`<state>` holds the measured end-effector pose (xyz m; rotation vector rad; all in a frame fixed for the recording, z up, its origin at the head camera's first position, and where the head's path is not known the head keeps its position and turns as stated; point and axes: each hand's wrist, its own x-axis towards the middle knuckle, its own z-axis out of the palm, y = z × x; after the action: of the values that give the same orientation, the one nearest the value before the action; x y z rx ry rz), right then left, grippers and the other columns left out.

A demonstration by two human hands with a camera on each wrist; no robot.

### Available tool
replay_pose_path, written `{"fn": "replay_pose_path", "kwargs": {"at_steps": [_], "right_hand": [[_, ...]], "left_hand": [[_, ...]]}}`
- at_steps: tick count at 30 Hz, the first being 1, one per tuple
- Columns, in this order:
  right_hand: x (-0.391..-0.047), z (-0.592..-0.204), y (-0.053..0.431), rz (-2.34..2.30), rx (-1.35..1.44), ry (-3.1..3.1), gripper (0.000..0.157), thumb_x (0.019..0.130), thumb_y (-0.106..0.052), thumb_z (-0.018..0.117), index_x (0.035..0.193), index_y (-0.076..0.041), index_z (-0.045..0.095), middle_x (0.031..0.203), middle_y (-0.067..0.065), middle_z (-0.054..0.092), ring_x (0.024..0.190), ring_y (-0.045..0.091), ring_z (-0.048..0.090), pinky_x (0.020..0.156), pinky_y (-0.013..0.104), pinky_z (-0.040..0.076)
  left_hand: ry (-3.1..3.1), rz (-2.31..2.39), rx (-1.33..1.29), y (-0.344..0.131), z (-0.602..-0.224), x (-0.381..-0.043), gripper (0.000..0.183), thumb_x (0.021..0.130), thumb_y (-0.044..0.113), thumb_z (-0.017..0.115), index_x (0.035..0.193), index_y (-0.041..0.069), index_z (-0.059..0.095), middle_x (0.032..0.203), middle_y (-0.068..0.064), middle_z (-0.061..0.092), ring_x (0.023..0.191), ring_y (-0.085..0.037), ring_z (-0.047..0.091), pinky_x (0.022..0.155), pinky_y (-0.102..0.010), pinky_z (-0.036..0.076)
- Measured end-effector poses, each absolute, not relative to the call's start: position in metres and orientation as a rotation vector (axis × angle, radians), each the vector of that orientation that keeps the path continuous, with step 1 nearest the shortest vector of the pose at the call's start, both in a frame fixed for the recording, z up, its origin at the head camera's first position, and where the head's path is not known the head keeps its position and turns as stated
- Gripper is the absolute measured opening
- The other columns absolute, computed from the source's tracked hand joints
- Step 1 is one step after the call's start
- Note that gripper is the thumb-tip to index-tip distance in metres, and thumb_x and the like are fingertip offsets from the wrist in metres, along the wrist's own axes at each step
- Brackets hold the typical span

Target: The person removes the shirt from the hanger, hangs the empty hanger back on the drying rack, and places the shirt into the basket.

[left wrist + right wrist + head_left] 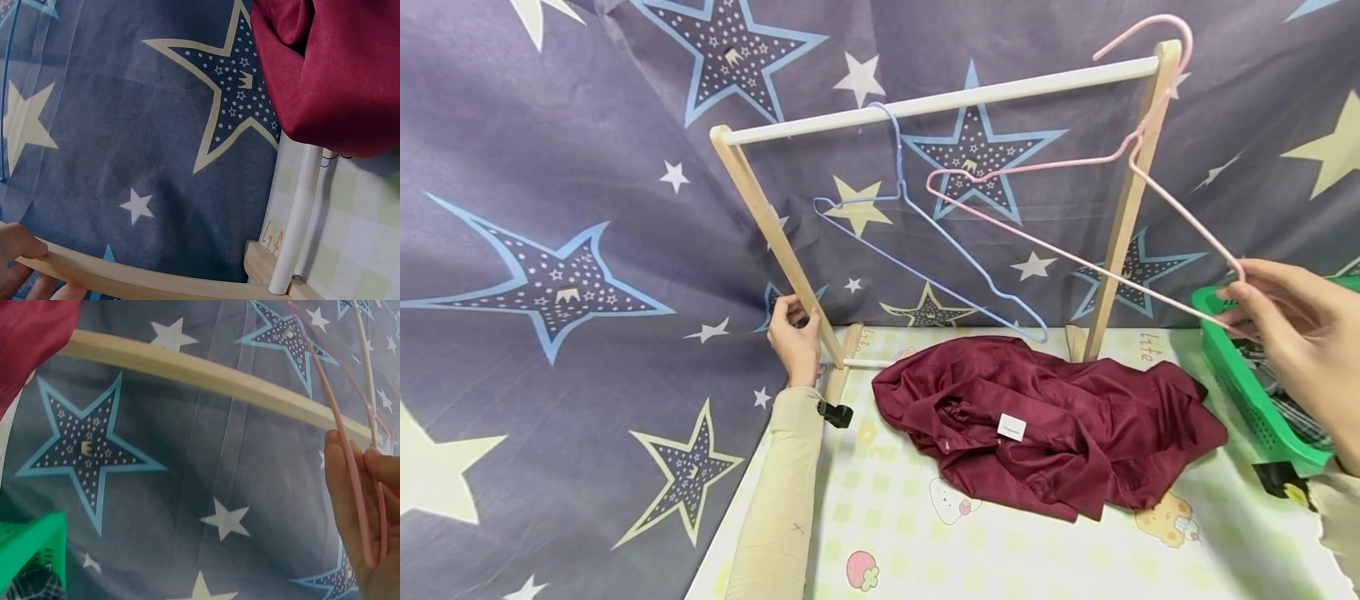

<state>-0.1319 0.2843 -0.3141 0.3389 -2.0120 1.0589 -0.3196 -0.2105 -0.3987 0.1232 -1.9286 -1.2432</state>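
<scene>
My right hand [1300, 333] pinches the lower right corner of a pink hanger [1051, 165]. The hanger's hook shows above the right end of the rack's white top bar [1000, 94]; whether it touches the bar I cannot tell. The pink wire [342, 431] runs between thumb and fingers in the right wrist view. On the far left my left hand [796, 337] grips the rack's wooden left post [144, 275], low down. From the top bar hangs a blue hanger [951, 241] with nothing on it. A crumpled maroon garment [1120, 417] lies on the table below.
Beside my right hand a green basket [1232, 383] holds dark checked cloth. The rack's right post [1123, 221] stands behind the pink hanger. A patterned cloth [895, 467] covers the table, and a star-print curtain [602, 400] hangs behind and to the left.
</scene>
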Motion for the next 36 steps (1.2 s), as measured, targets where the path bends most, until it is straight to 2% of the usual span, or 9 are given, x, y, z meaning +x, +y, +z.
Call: {"fn": "replay_pose_path", "kwargs": {"at_steps": [7,12,14,16,19,23,27,30,36], "right_hand": [[-0.141,-0.309,0.276,0.968,0.272,-2.071,0.029,0.094,0.006,0.059,0.123,0.006,0.066,0.094,-0.040,0.054,0.071,-0.025,0.054,0.067,-0.003,0.043],[-0.145,-0.314,0.272,0.885,0.275,-2.145,0.028,0.092,0.006,0.063,0.120,0.005,0.068,0.092,0.006,0.075,0.070,-0.030,0.049,0.065,-0.004,0.040],[-0.147,-0.317,0.271,0.879,0.280,-2.162,0.028,0.092,0.005,0.065,0.119,0.004,0.068,0.089,0.010,0.074,0.070,-0.030,0.049,0.064,-0.004,0.040],[-0.149,-0.319,0.271,0.882,0.277,-2.171,0.027,0.091,0.003,0.067,0.118,0.002,0.069,0.088,-0.013,0.071,0.070,-0.030,0.049,0.059,-0.002,0.038],[-0.151,-0.320,0.271,0.877,0.284,-2.191,0.027,0.091,-0.002,0.069,0.117,-0.002,0.070,0.089,-0.042,0.052,0.069,-0.031,0.049,0.048,0.005,0.034],[-0.150,-0.321,0.272,0.858,0.301,-2.230,0.029,0.090,-0.006,0.072,0.119,-0.005,0.071,0.094,-0.047,0.049,0.072,-0.032,0.046,0.048,0.008,0.033],[-0.148,-0.328,0.275,0.858,0.302,-2.276,0.035,0.087,-0.008,0.075,0.121,-0.004,0.069,0.111,-0.016,0.068,0.084,-0.033,0.043,0.066,-0.003,0.036],[-0.146,-0.337,0.279,0.892,0.273,-2.327,0.044,0.087,-0.010,0.076,0.128,-0.002,0.064,0.120,0.020,0.065,0.088,-0.033,0.041,0.069,-0.006,0.035],[-0.143,-0.359,0.297,0.961,0.146,-2.436,0.058,0.088,-0.017,0.076,0.138,-0.001,0.051,0.120,0.028,0.061,0.083,-0.036,0.038,0.059,0.000,0.033]], "left_hand": [[-1.935,-1.239,0.119,-0.206,-0.397,-0.319,0.024,0.081,-0.004,0.072,0.104,0.002,0.069,0.101,-0.015,0.072,0.092,-0.031,0.071,0.091,-0.041,0.053],[-1.933,-1.248,0.126,-0.206,-0.398,-0.319,0.023,0.083,-0.003,0.071,0.105,0.003,0.069,0.102,-0.014,0.072,0.093,-0.029,0.070,0.089,-0.041,0.055],[-1.931,-1.246,0.128,-0.206,-0.399,-0.318,0.023,0.083,-0.003,0.071,0.105,0.003,0.069,0.103,-0.014,0.072,0.094,-0.029,0.070,0.090,-0.041,0.055],[-1.934,-1.238,0.131,-0.206,-0.399,-0.317,0.022,0.084,-0.002,0.072,0.105,0.003,0.069,0.103,-0.014,0.072,0.094,-0.029,0.070,0.090,-0.041,0.054],[-1.936,-1.224,0.129,-0.206,-0.399,-0.316,0.022,0.084,-0.002,0.072,0.105,0.003,0.069,0.104,-0.014,0.072,0.094,-0.030,0.070,0.090,-0.041,0.054],[-1.941,-1.218,0.129,-0.207,-0.400,-0.316,0.021,0.084,-0.001,0.072,0.105,0.003,0.069,0.104,-0.014,0.071,0.095,-0.030,0.070,0.090,-0.041,0.055],[-1.941,-1.229,0.126,-0.208,-0.401,-0.316,0.022,0.084,-0.001,0.072,0.105,0.004,0.069,0.104,-0.014,0.071,0.095,-0.030,0.070,0.090,-0.041,0.055],[-1.934,-1.235,0.120,-0.208,-0.402,-0.316,0.023,0.084,-0.001,0.072,0.106,0.004,0.069,0.104,-0.015,0.071,0.096,-0.031,0.070,0.090,-0.042,0.055],[-1.924,-1.219,0.119,-0.208,-0.401,-0.316,0.022,0.083,-0.003,0.072,0.105,0.003,0.069,0.103,-0.015,0.071,0.094,-0.032,0.070,0.090,-0.041,0.055]]}}
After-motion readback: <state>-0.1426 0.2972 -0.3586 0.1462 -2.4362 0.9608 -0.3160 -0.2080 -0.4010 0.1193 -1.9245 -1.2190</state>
